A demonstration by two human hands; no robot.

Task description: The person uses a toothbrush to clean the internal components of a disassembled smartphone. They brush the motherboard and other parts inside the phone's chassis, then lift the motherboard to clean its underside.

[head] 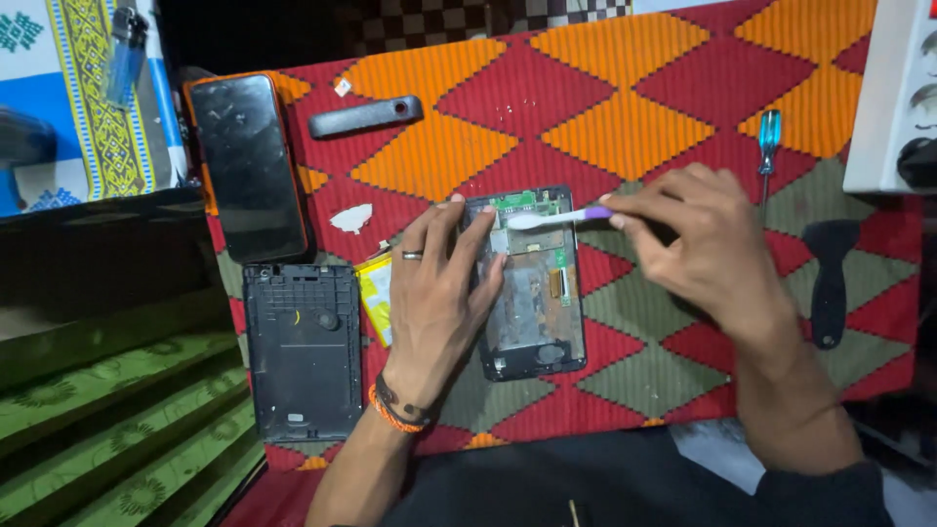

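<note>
Fingers of the left hand lie spread and flat over the left edge of an opened phone, pinning it to the red, orange and grey patterned cloth near the middle of the scene; a ring sits on one finger and orange and dark bands circle the wrist. Coming in from the right, the right hand pinches the purple handle of a small white-headed brush between thumb and fingertips, the bristle end resting on the green circuit board at the far end of the phone. Just left of the left hand a yellow battery pokes out, partly hidden beneath the palm, and beside that lies a black back cover, inner side up. Farther off to the left rests a dark phone in an orange case, with a long grey plastic strip to its right. A blue-handled screwdriver lies far right, and a black tool sits nearer on that side.
</note>
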